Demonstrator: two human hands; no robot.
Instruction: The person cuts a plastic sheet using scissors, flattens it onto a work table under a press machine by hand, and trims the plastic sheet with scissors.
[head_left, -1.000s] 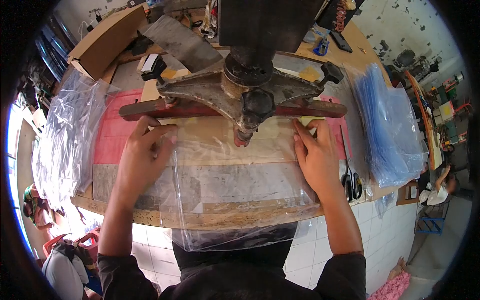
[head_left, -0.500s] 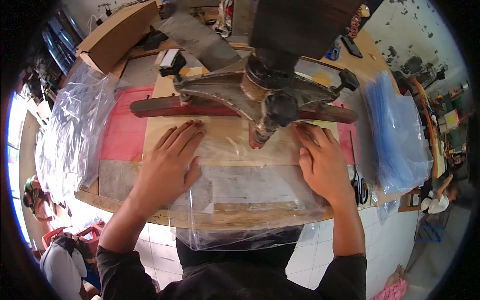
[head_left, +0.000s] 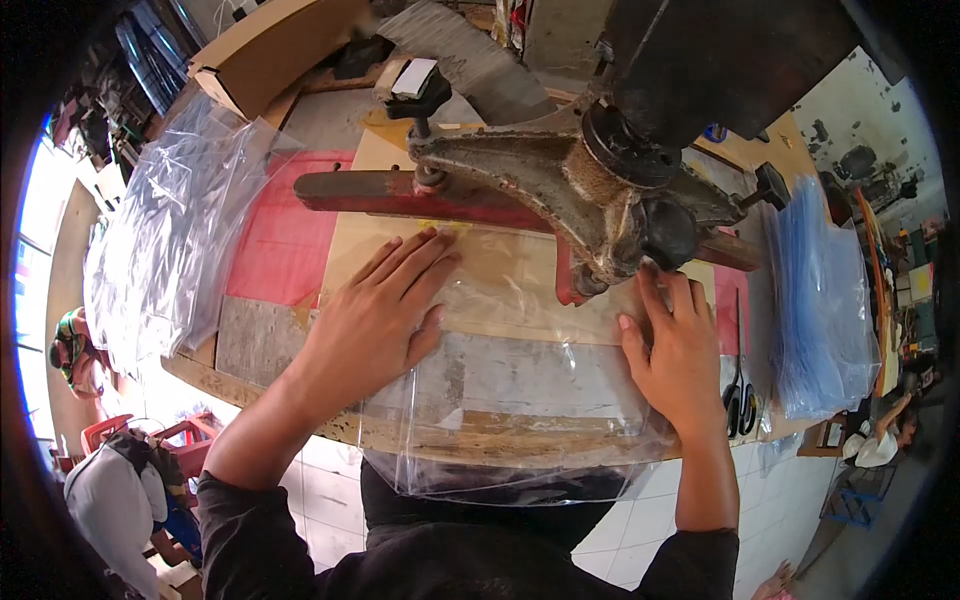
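Observation:
A clear plastic sheet [head_left: 540,385] lies over the beige board and hangs past the table's front edge. My left hand [head_left: 385,300] rests flat on its left part, fingers spread and pointing at the long red-sided bar [head_left: 370,190]. On the right, my right hand [head_left: 672,345] touches the sheet with fingers extended beneath the black knob [head_left: 667,234]. The bar hangs from a metal press head [head_left: 530,165] just beyond both hands. Under the board, a pink sheet [head_left: 285,225] shows at the left.
Clear plastic bags [head_left: 170,240] are piled at the left, bluish ones [head_left: 815,310] at the right. Black scissors [head_left: 740,400] lie beside the right pile. A cardboard box [head_left: 275,50] is at the back left. Another person [head_left: 880,440] is at the far right.
My left hand has gone from curled fingers at the sheet's left edge to lying flat, further inward. My right hand stays near the bar. The view has shifted, so the press appears further right.

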